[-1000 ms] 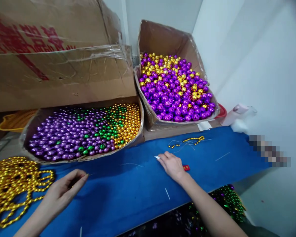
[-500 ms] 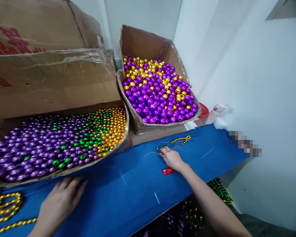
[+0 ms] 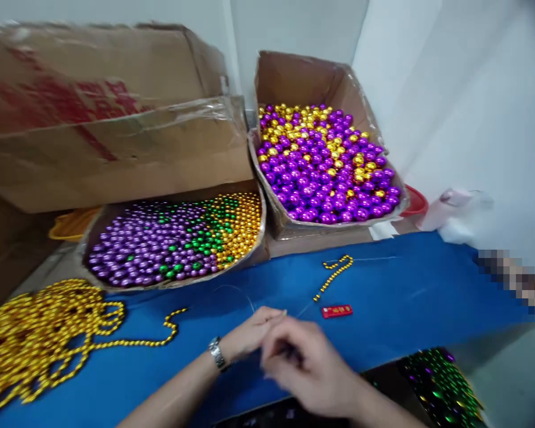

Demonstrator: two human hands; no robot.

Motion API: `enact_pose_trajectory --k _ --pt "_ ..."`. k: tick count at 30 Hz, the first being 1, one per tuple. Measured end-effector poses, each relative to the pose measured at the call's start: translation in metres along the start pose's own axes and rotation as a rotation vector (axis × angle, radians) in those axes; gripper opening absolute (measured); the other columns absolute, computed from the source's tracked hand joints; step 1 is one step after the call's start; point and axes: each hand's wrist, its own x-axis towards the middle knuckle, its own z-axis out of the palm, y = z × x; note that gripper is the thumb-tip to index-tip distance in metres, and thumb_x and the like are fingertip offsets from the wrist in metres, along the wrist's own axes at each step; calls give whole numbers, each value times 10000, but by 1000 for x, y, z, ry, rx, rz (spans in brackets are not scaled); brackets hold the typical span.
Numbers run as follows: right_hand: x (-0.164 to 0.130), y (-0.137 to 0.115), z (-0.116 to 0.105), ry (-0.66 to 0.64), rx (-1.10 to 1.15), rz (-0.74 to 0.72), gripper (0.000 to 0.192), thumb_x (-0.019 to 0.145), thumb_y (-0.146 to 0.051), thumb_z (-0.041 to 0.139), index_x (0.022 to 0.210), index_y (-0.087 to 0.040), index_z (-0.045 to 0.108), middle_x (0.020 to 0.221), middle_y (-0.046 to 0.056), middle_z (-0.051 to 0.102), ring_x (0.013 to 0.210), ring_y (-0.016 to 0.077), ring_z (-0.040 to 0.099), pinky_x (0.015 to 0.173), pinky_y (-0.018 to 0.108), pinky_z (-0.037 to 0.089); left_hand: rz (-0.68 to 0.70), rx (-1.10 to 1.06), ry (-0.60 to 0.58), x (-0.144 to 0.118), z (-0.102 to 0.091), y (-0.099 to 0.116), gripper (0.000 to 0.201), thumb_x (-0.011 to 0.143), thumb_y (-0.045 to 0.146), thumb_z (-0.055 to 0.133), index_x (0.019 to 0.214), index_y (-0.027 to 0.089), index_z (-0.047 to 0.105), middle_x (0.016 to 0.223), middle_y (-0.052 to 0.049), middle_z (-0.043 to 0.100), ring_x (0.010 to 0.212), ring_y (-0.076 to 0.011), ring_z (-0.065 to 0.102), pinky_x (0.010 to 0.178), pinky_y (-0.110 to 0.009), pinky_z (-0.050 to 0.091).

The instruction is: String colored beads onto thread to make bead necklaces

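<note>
Where the two hands meet over the near edge of the blue bench, a thin thread pinched at the fingertips, faint and hard to follow, arcing up and left from the left hand. Left hand closed on the thread, thumb and forefinger together, a watch on the wrist. Right hand just beside it and partly in front, fingers curled inward, blurred; grip on the thread not possible to tell. Just beyond the hands, a small red tag flat on the cloth, and past that a short gold bead string lying slanted, apart from both hands. To the left, a big heap of gold strands with one loose end trailing toward the middle. Behind, along the back of the bench, a low box of small purple, green and gold beads, and to its right a taller box of larger purple and gold balls. Above the low box, a large closed carton with red print. Below the bench's near right corner, green and purple beads in shadow.
</note>
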Motion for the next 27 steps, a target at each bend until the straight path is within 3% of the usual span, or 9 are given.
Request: enact_pose_trajectory --k 5,8,11,13,16,21,27 --pt "-10 21 -49 470 318 188 155 883 -343 570 849 -222 480 708 -21 534 535 76 478 442 157 362 -91 0 67 -21 -14 -5 348 866 445 505 905 124 633 799 -76 685 709 -155 608 628 -245 474" --pt "-12 55 -62 570 313 262 203 866 -393 576 869 -227 460 737 -21 519 491 64 443 391 147 331 -61 118 131 -31 -21 2 273 823 406 584 810 143 657 795 -56 670 770 -161 583 735 -269 447" --pt "-18 85 -67 549 -74 308 251 887 -454 499 964 -216 497 835 27 579 539 103 513 436 204 423 -47 219 218 -37 -22 2 252 840 379 559 790 151 653 799 -50 657 791 -167 573 764 -275 432" --pt "-22 96 -69 561 -264 321 340 856 -467 532 1074 -206 535 1003 81 592 795 184 596 637 295 512 -94 186 275 -36 -22 -2 265 859 380 524 795 145 629 765 -44 643 735 -160 573 699 -262 439" --pt "-28 93 -66 498 -443 296 361 875 -424 512 1186 -244 550 1155 83 558 1066 231 538 895 365 446 -130 146 303 -31 -21 -8 272 872 380 497 789 142 601 732 -34 627 687 -155 568 652 -253 438" --pt "-32 75 -41 150 -782 212 345 952 -373 404 1255 -253 514 1065 61 611 925 187 609 805 281 477 -79 277 340 -26 -18 -8 276 878 381 481 779 157 608 725 -21 623 698 -157 561 668 -253 428" --pt "-26 83 -17 89 -912 229 307 952 -394 415 1186 -260 562 981 55 641 855 194 641 716 251 476 -57 368 352 -24 -14 -4 253 878 372 483 813 176 629 762 -24 643 762 -175 568 704 -267 426"
